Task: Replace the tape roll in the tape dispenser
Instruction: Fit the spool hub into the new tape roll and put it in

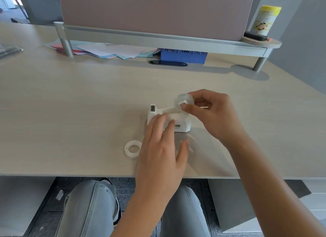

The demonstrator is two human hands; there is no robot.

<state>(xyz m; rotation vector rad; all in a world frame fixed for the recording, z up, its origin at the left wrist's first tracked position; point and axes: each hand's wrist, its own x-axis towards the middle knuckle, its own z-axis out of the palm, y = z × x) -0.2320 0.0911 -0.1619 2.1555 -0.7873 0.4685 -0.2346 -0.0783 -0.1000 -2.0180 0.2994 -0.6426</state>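
A white tape dispenser (183,124) stands on the desk (70,104) in the middle, cutter end to the left. My left hand (161,148) rests on its near side, fingers spread over the top, steadying it. My right hand (210,111) pinches a clear tape roll (180,100) just above the dispenser's right end, with a strip of tape trailing down toward the body. A second ring, white and nearly bare (133,149), lies flat on the desk to the left of my left hand.
A raised shelf (158,38) with a partition runs along the back. Under it lie loose coloured papers (109,50) and a blue box (183,55). A yellow-lidded canister (266,19) stands on the shelf's right end. The desk's front edge is close to my knees.
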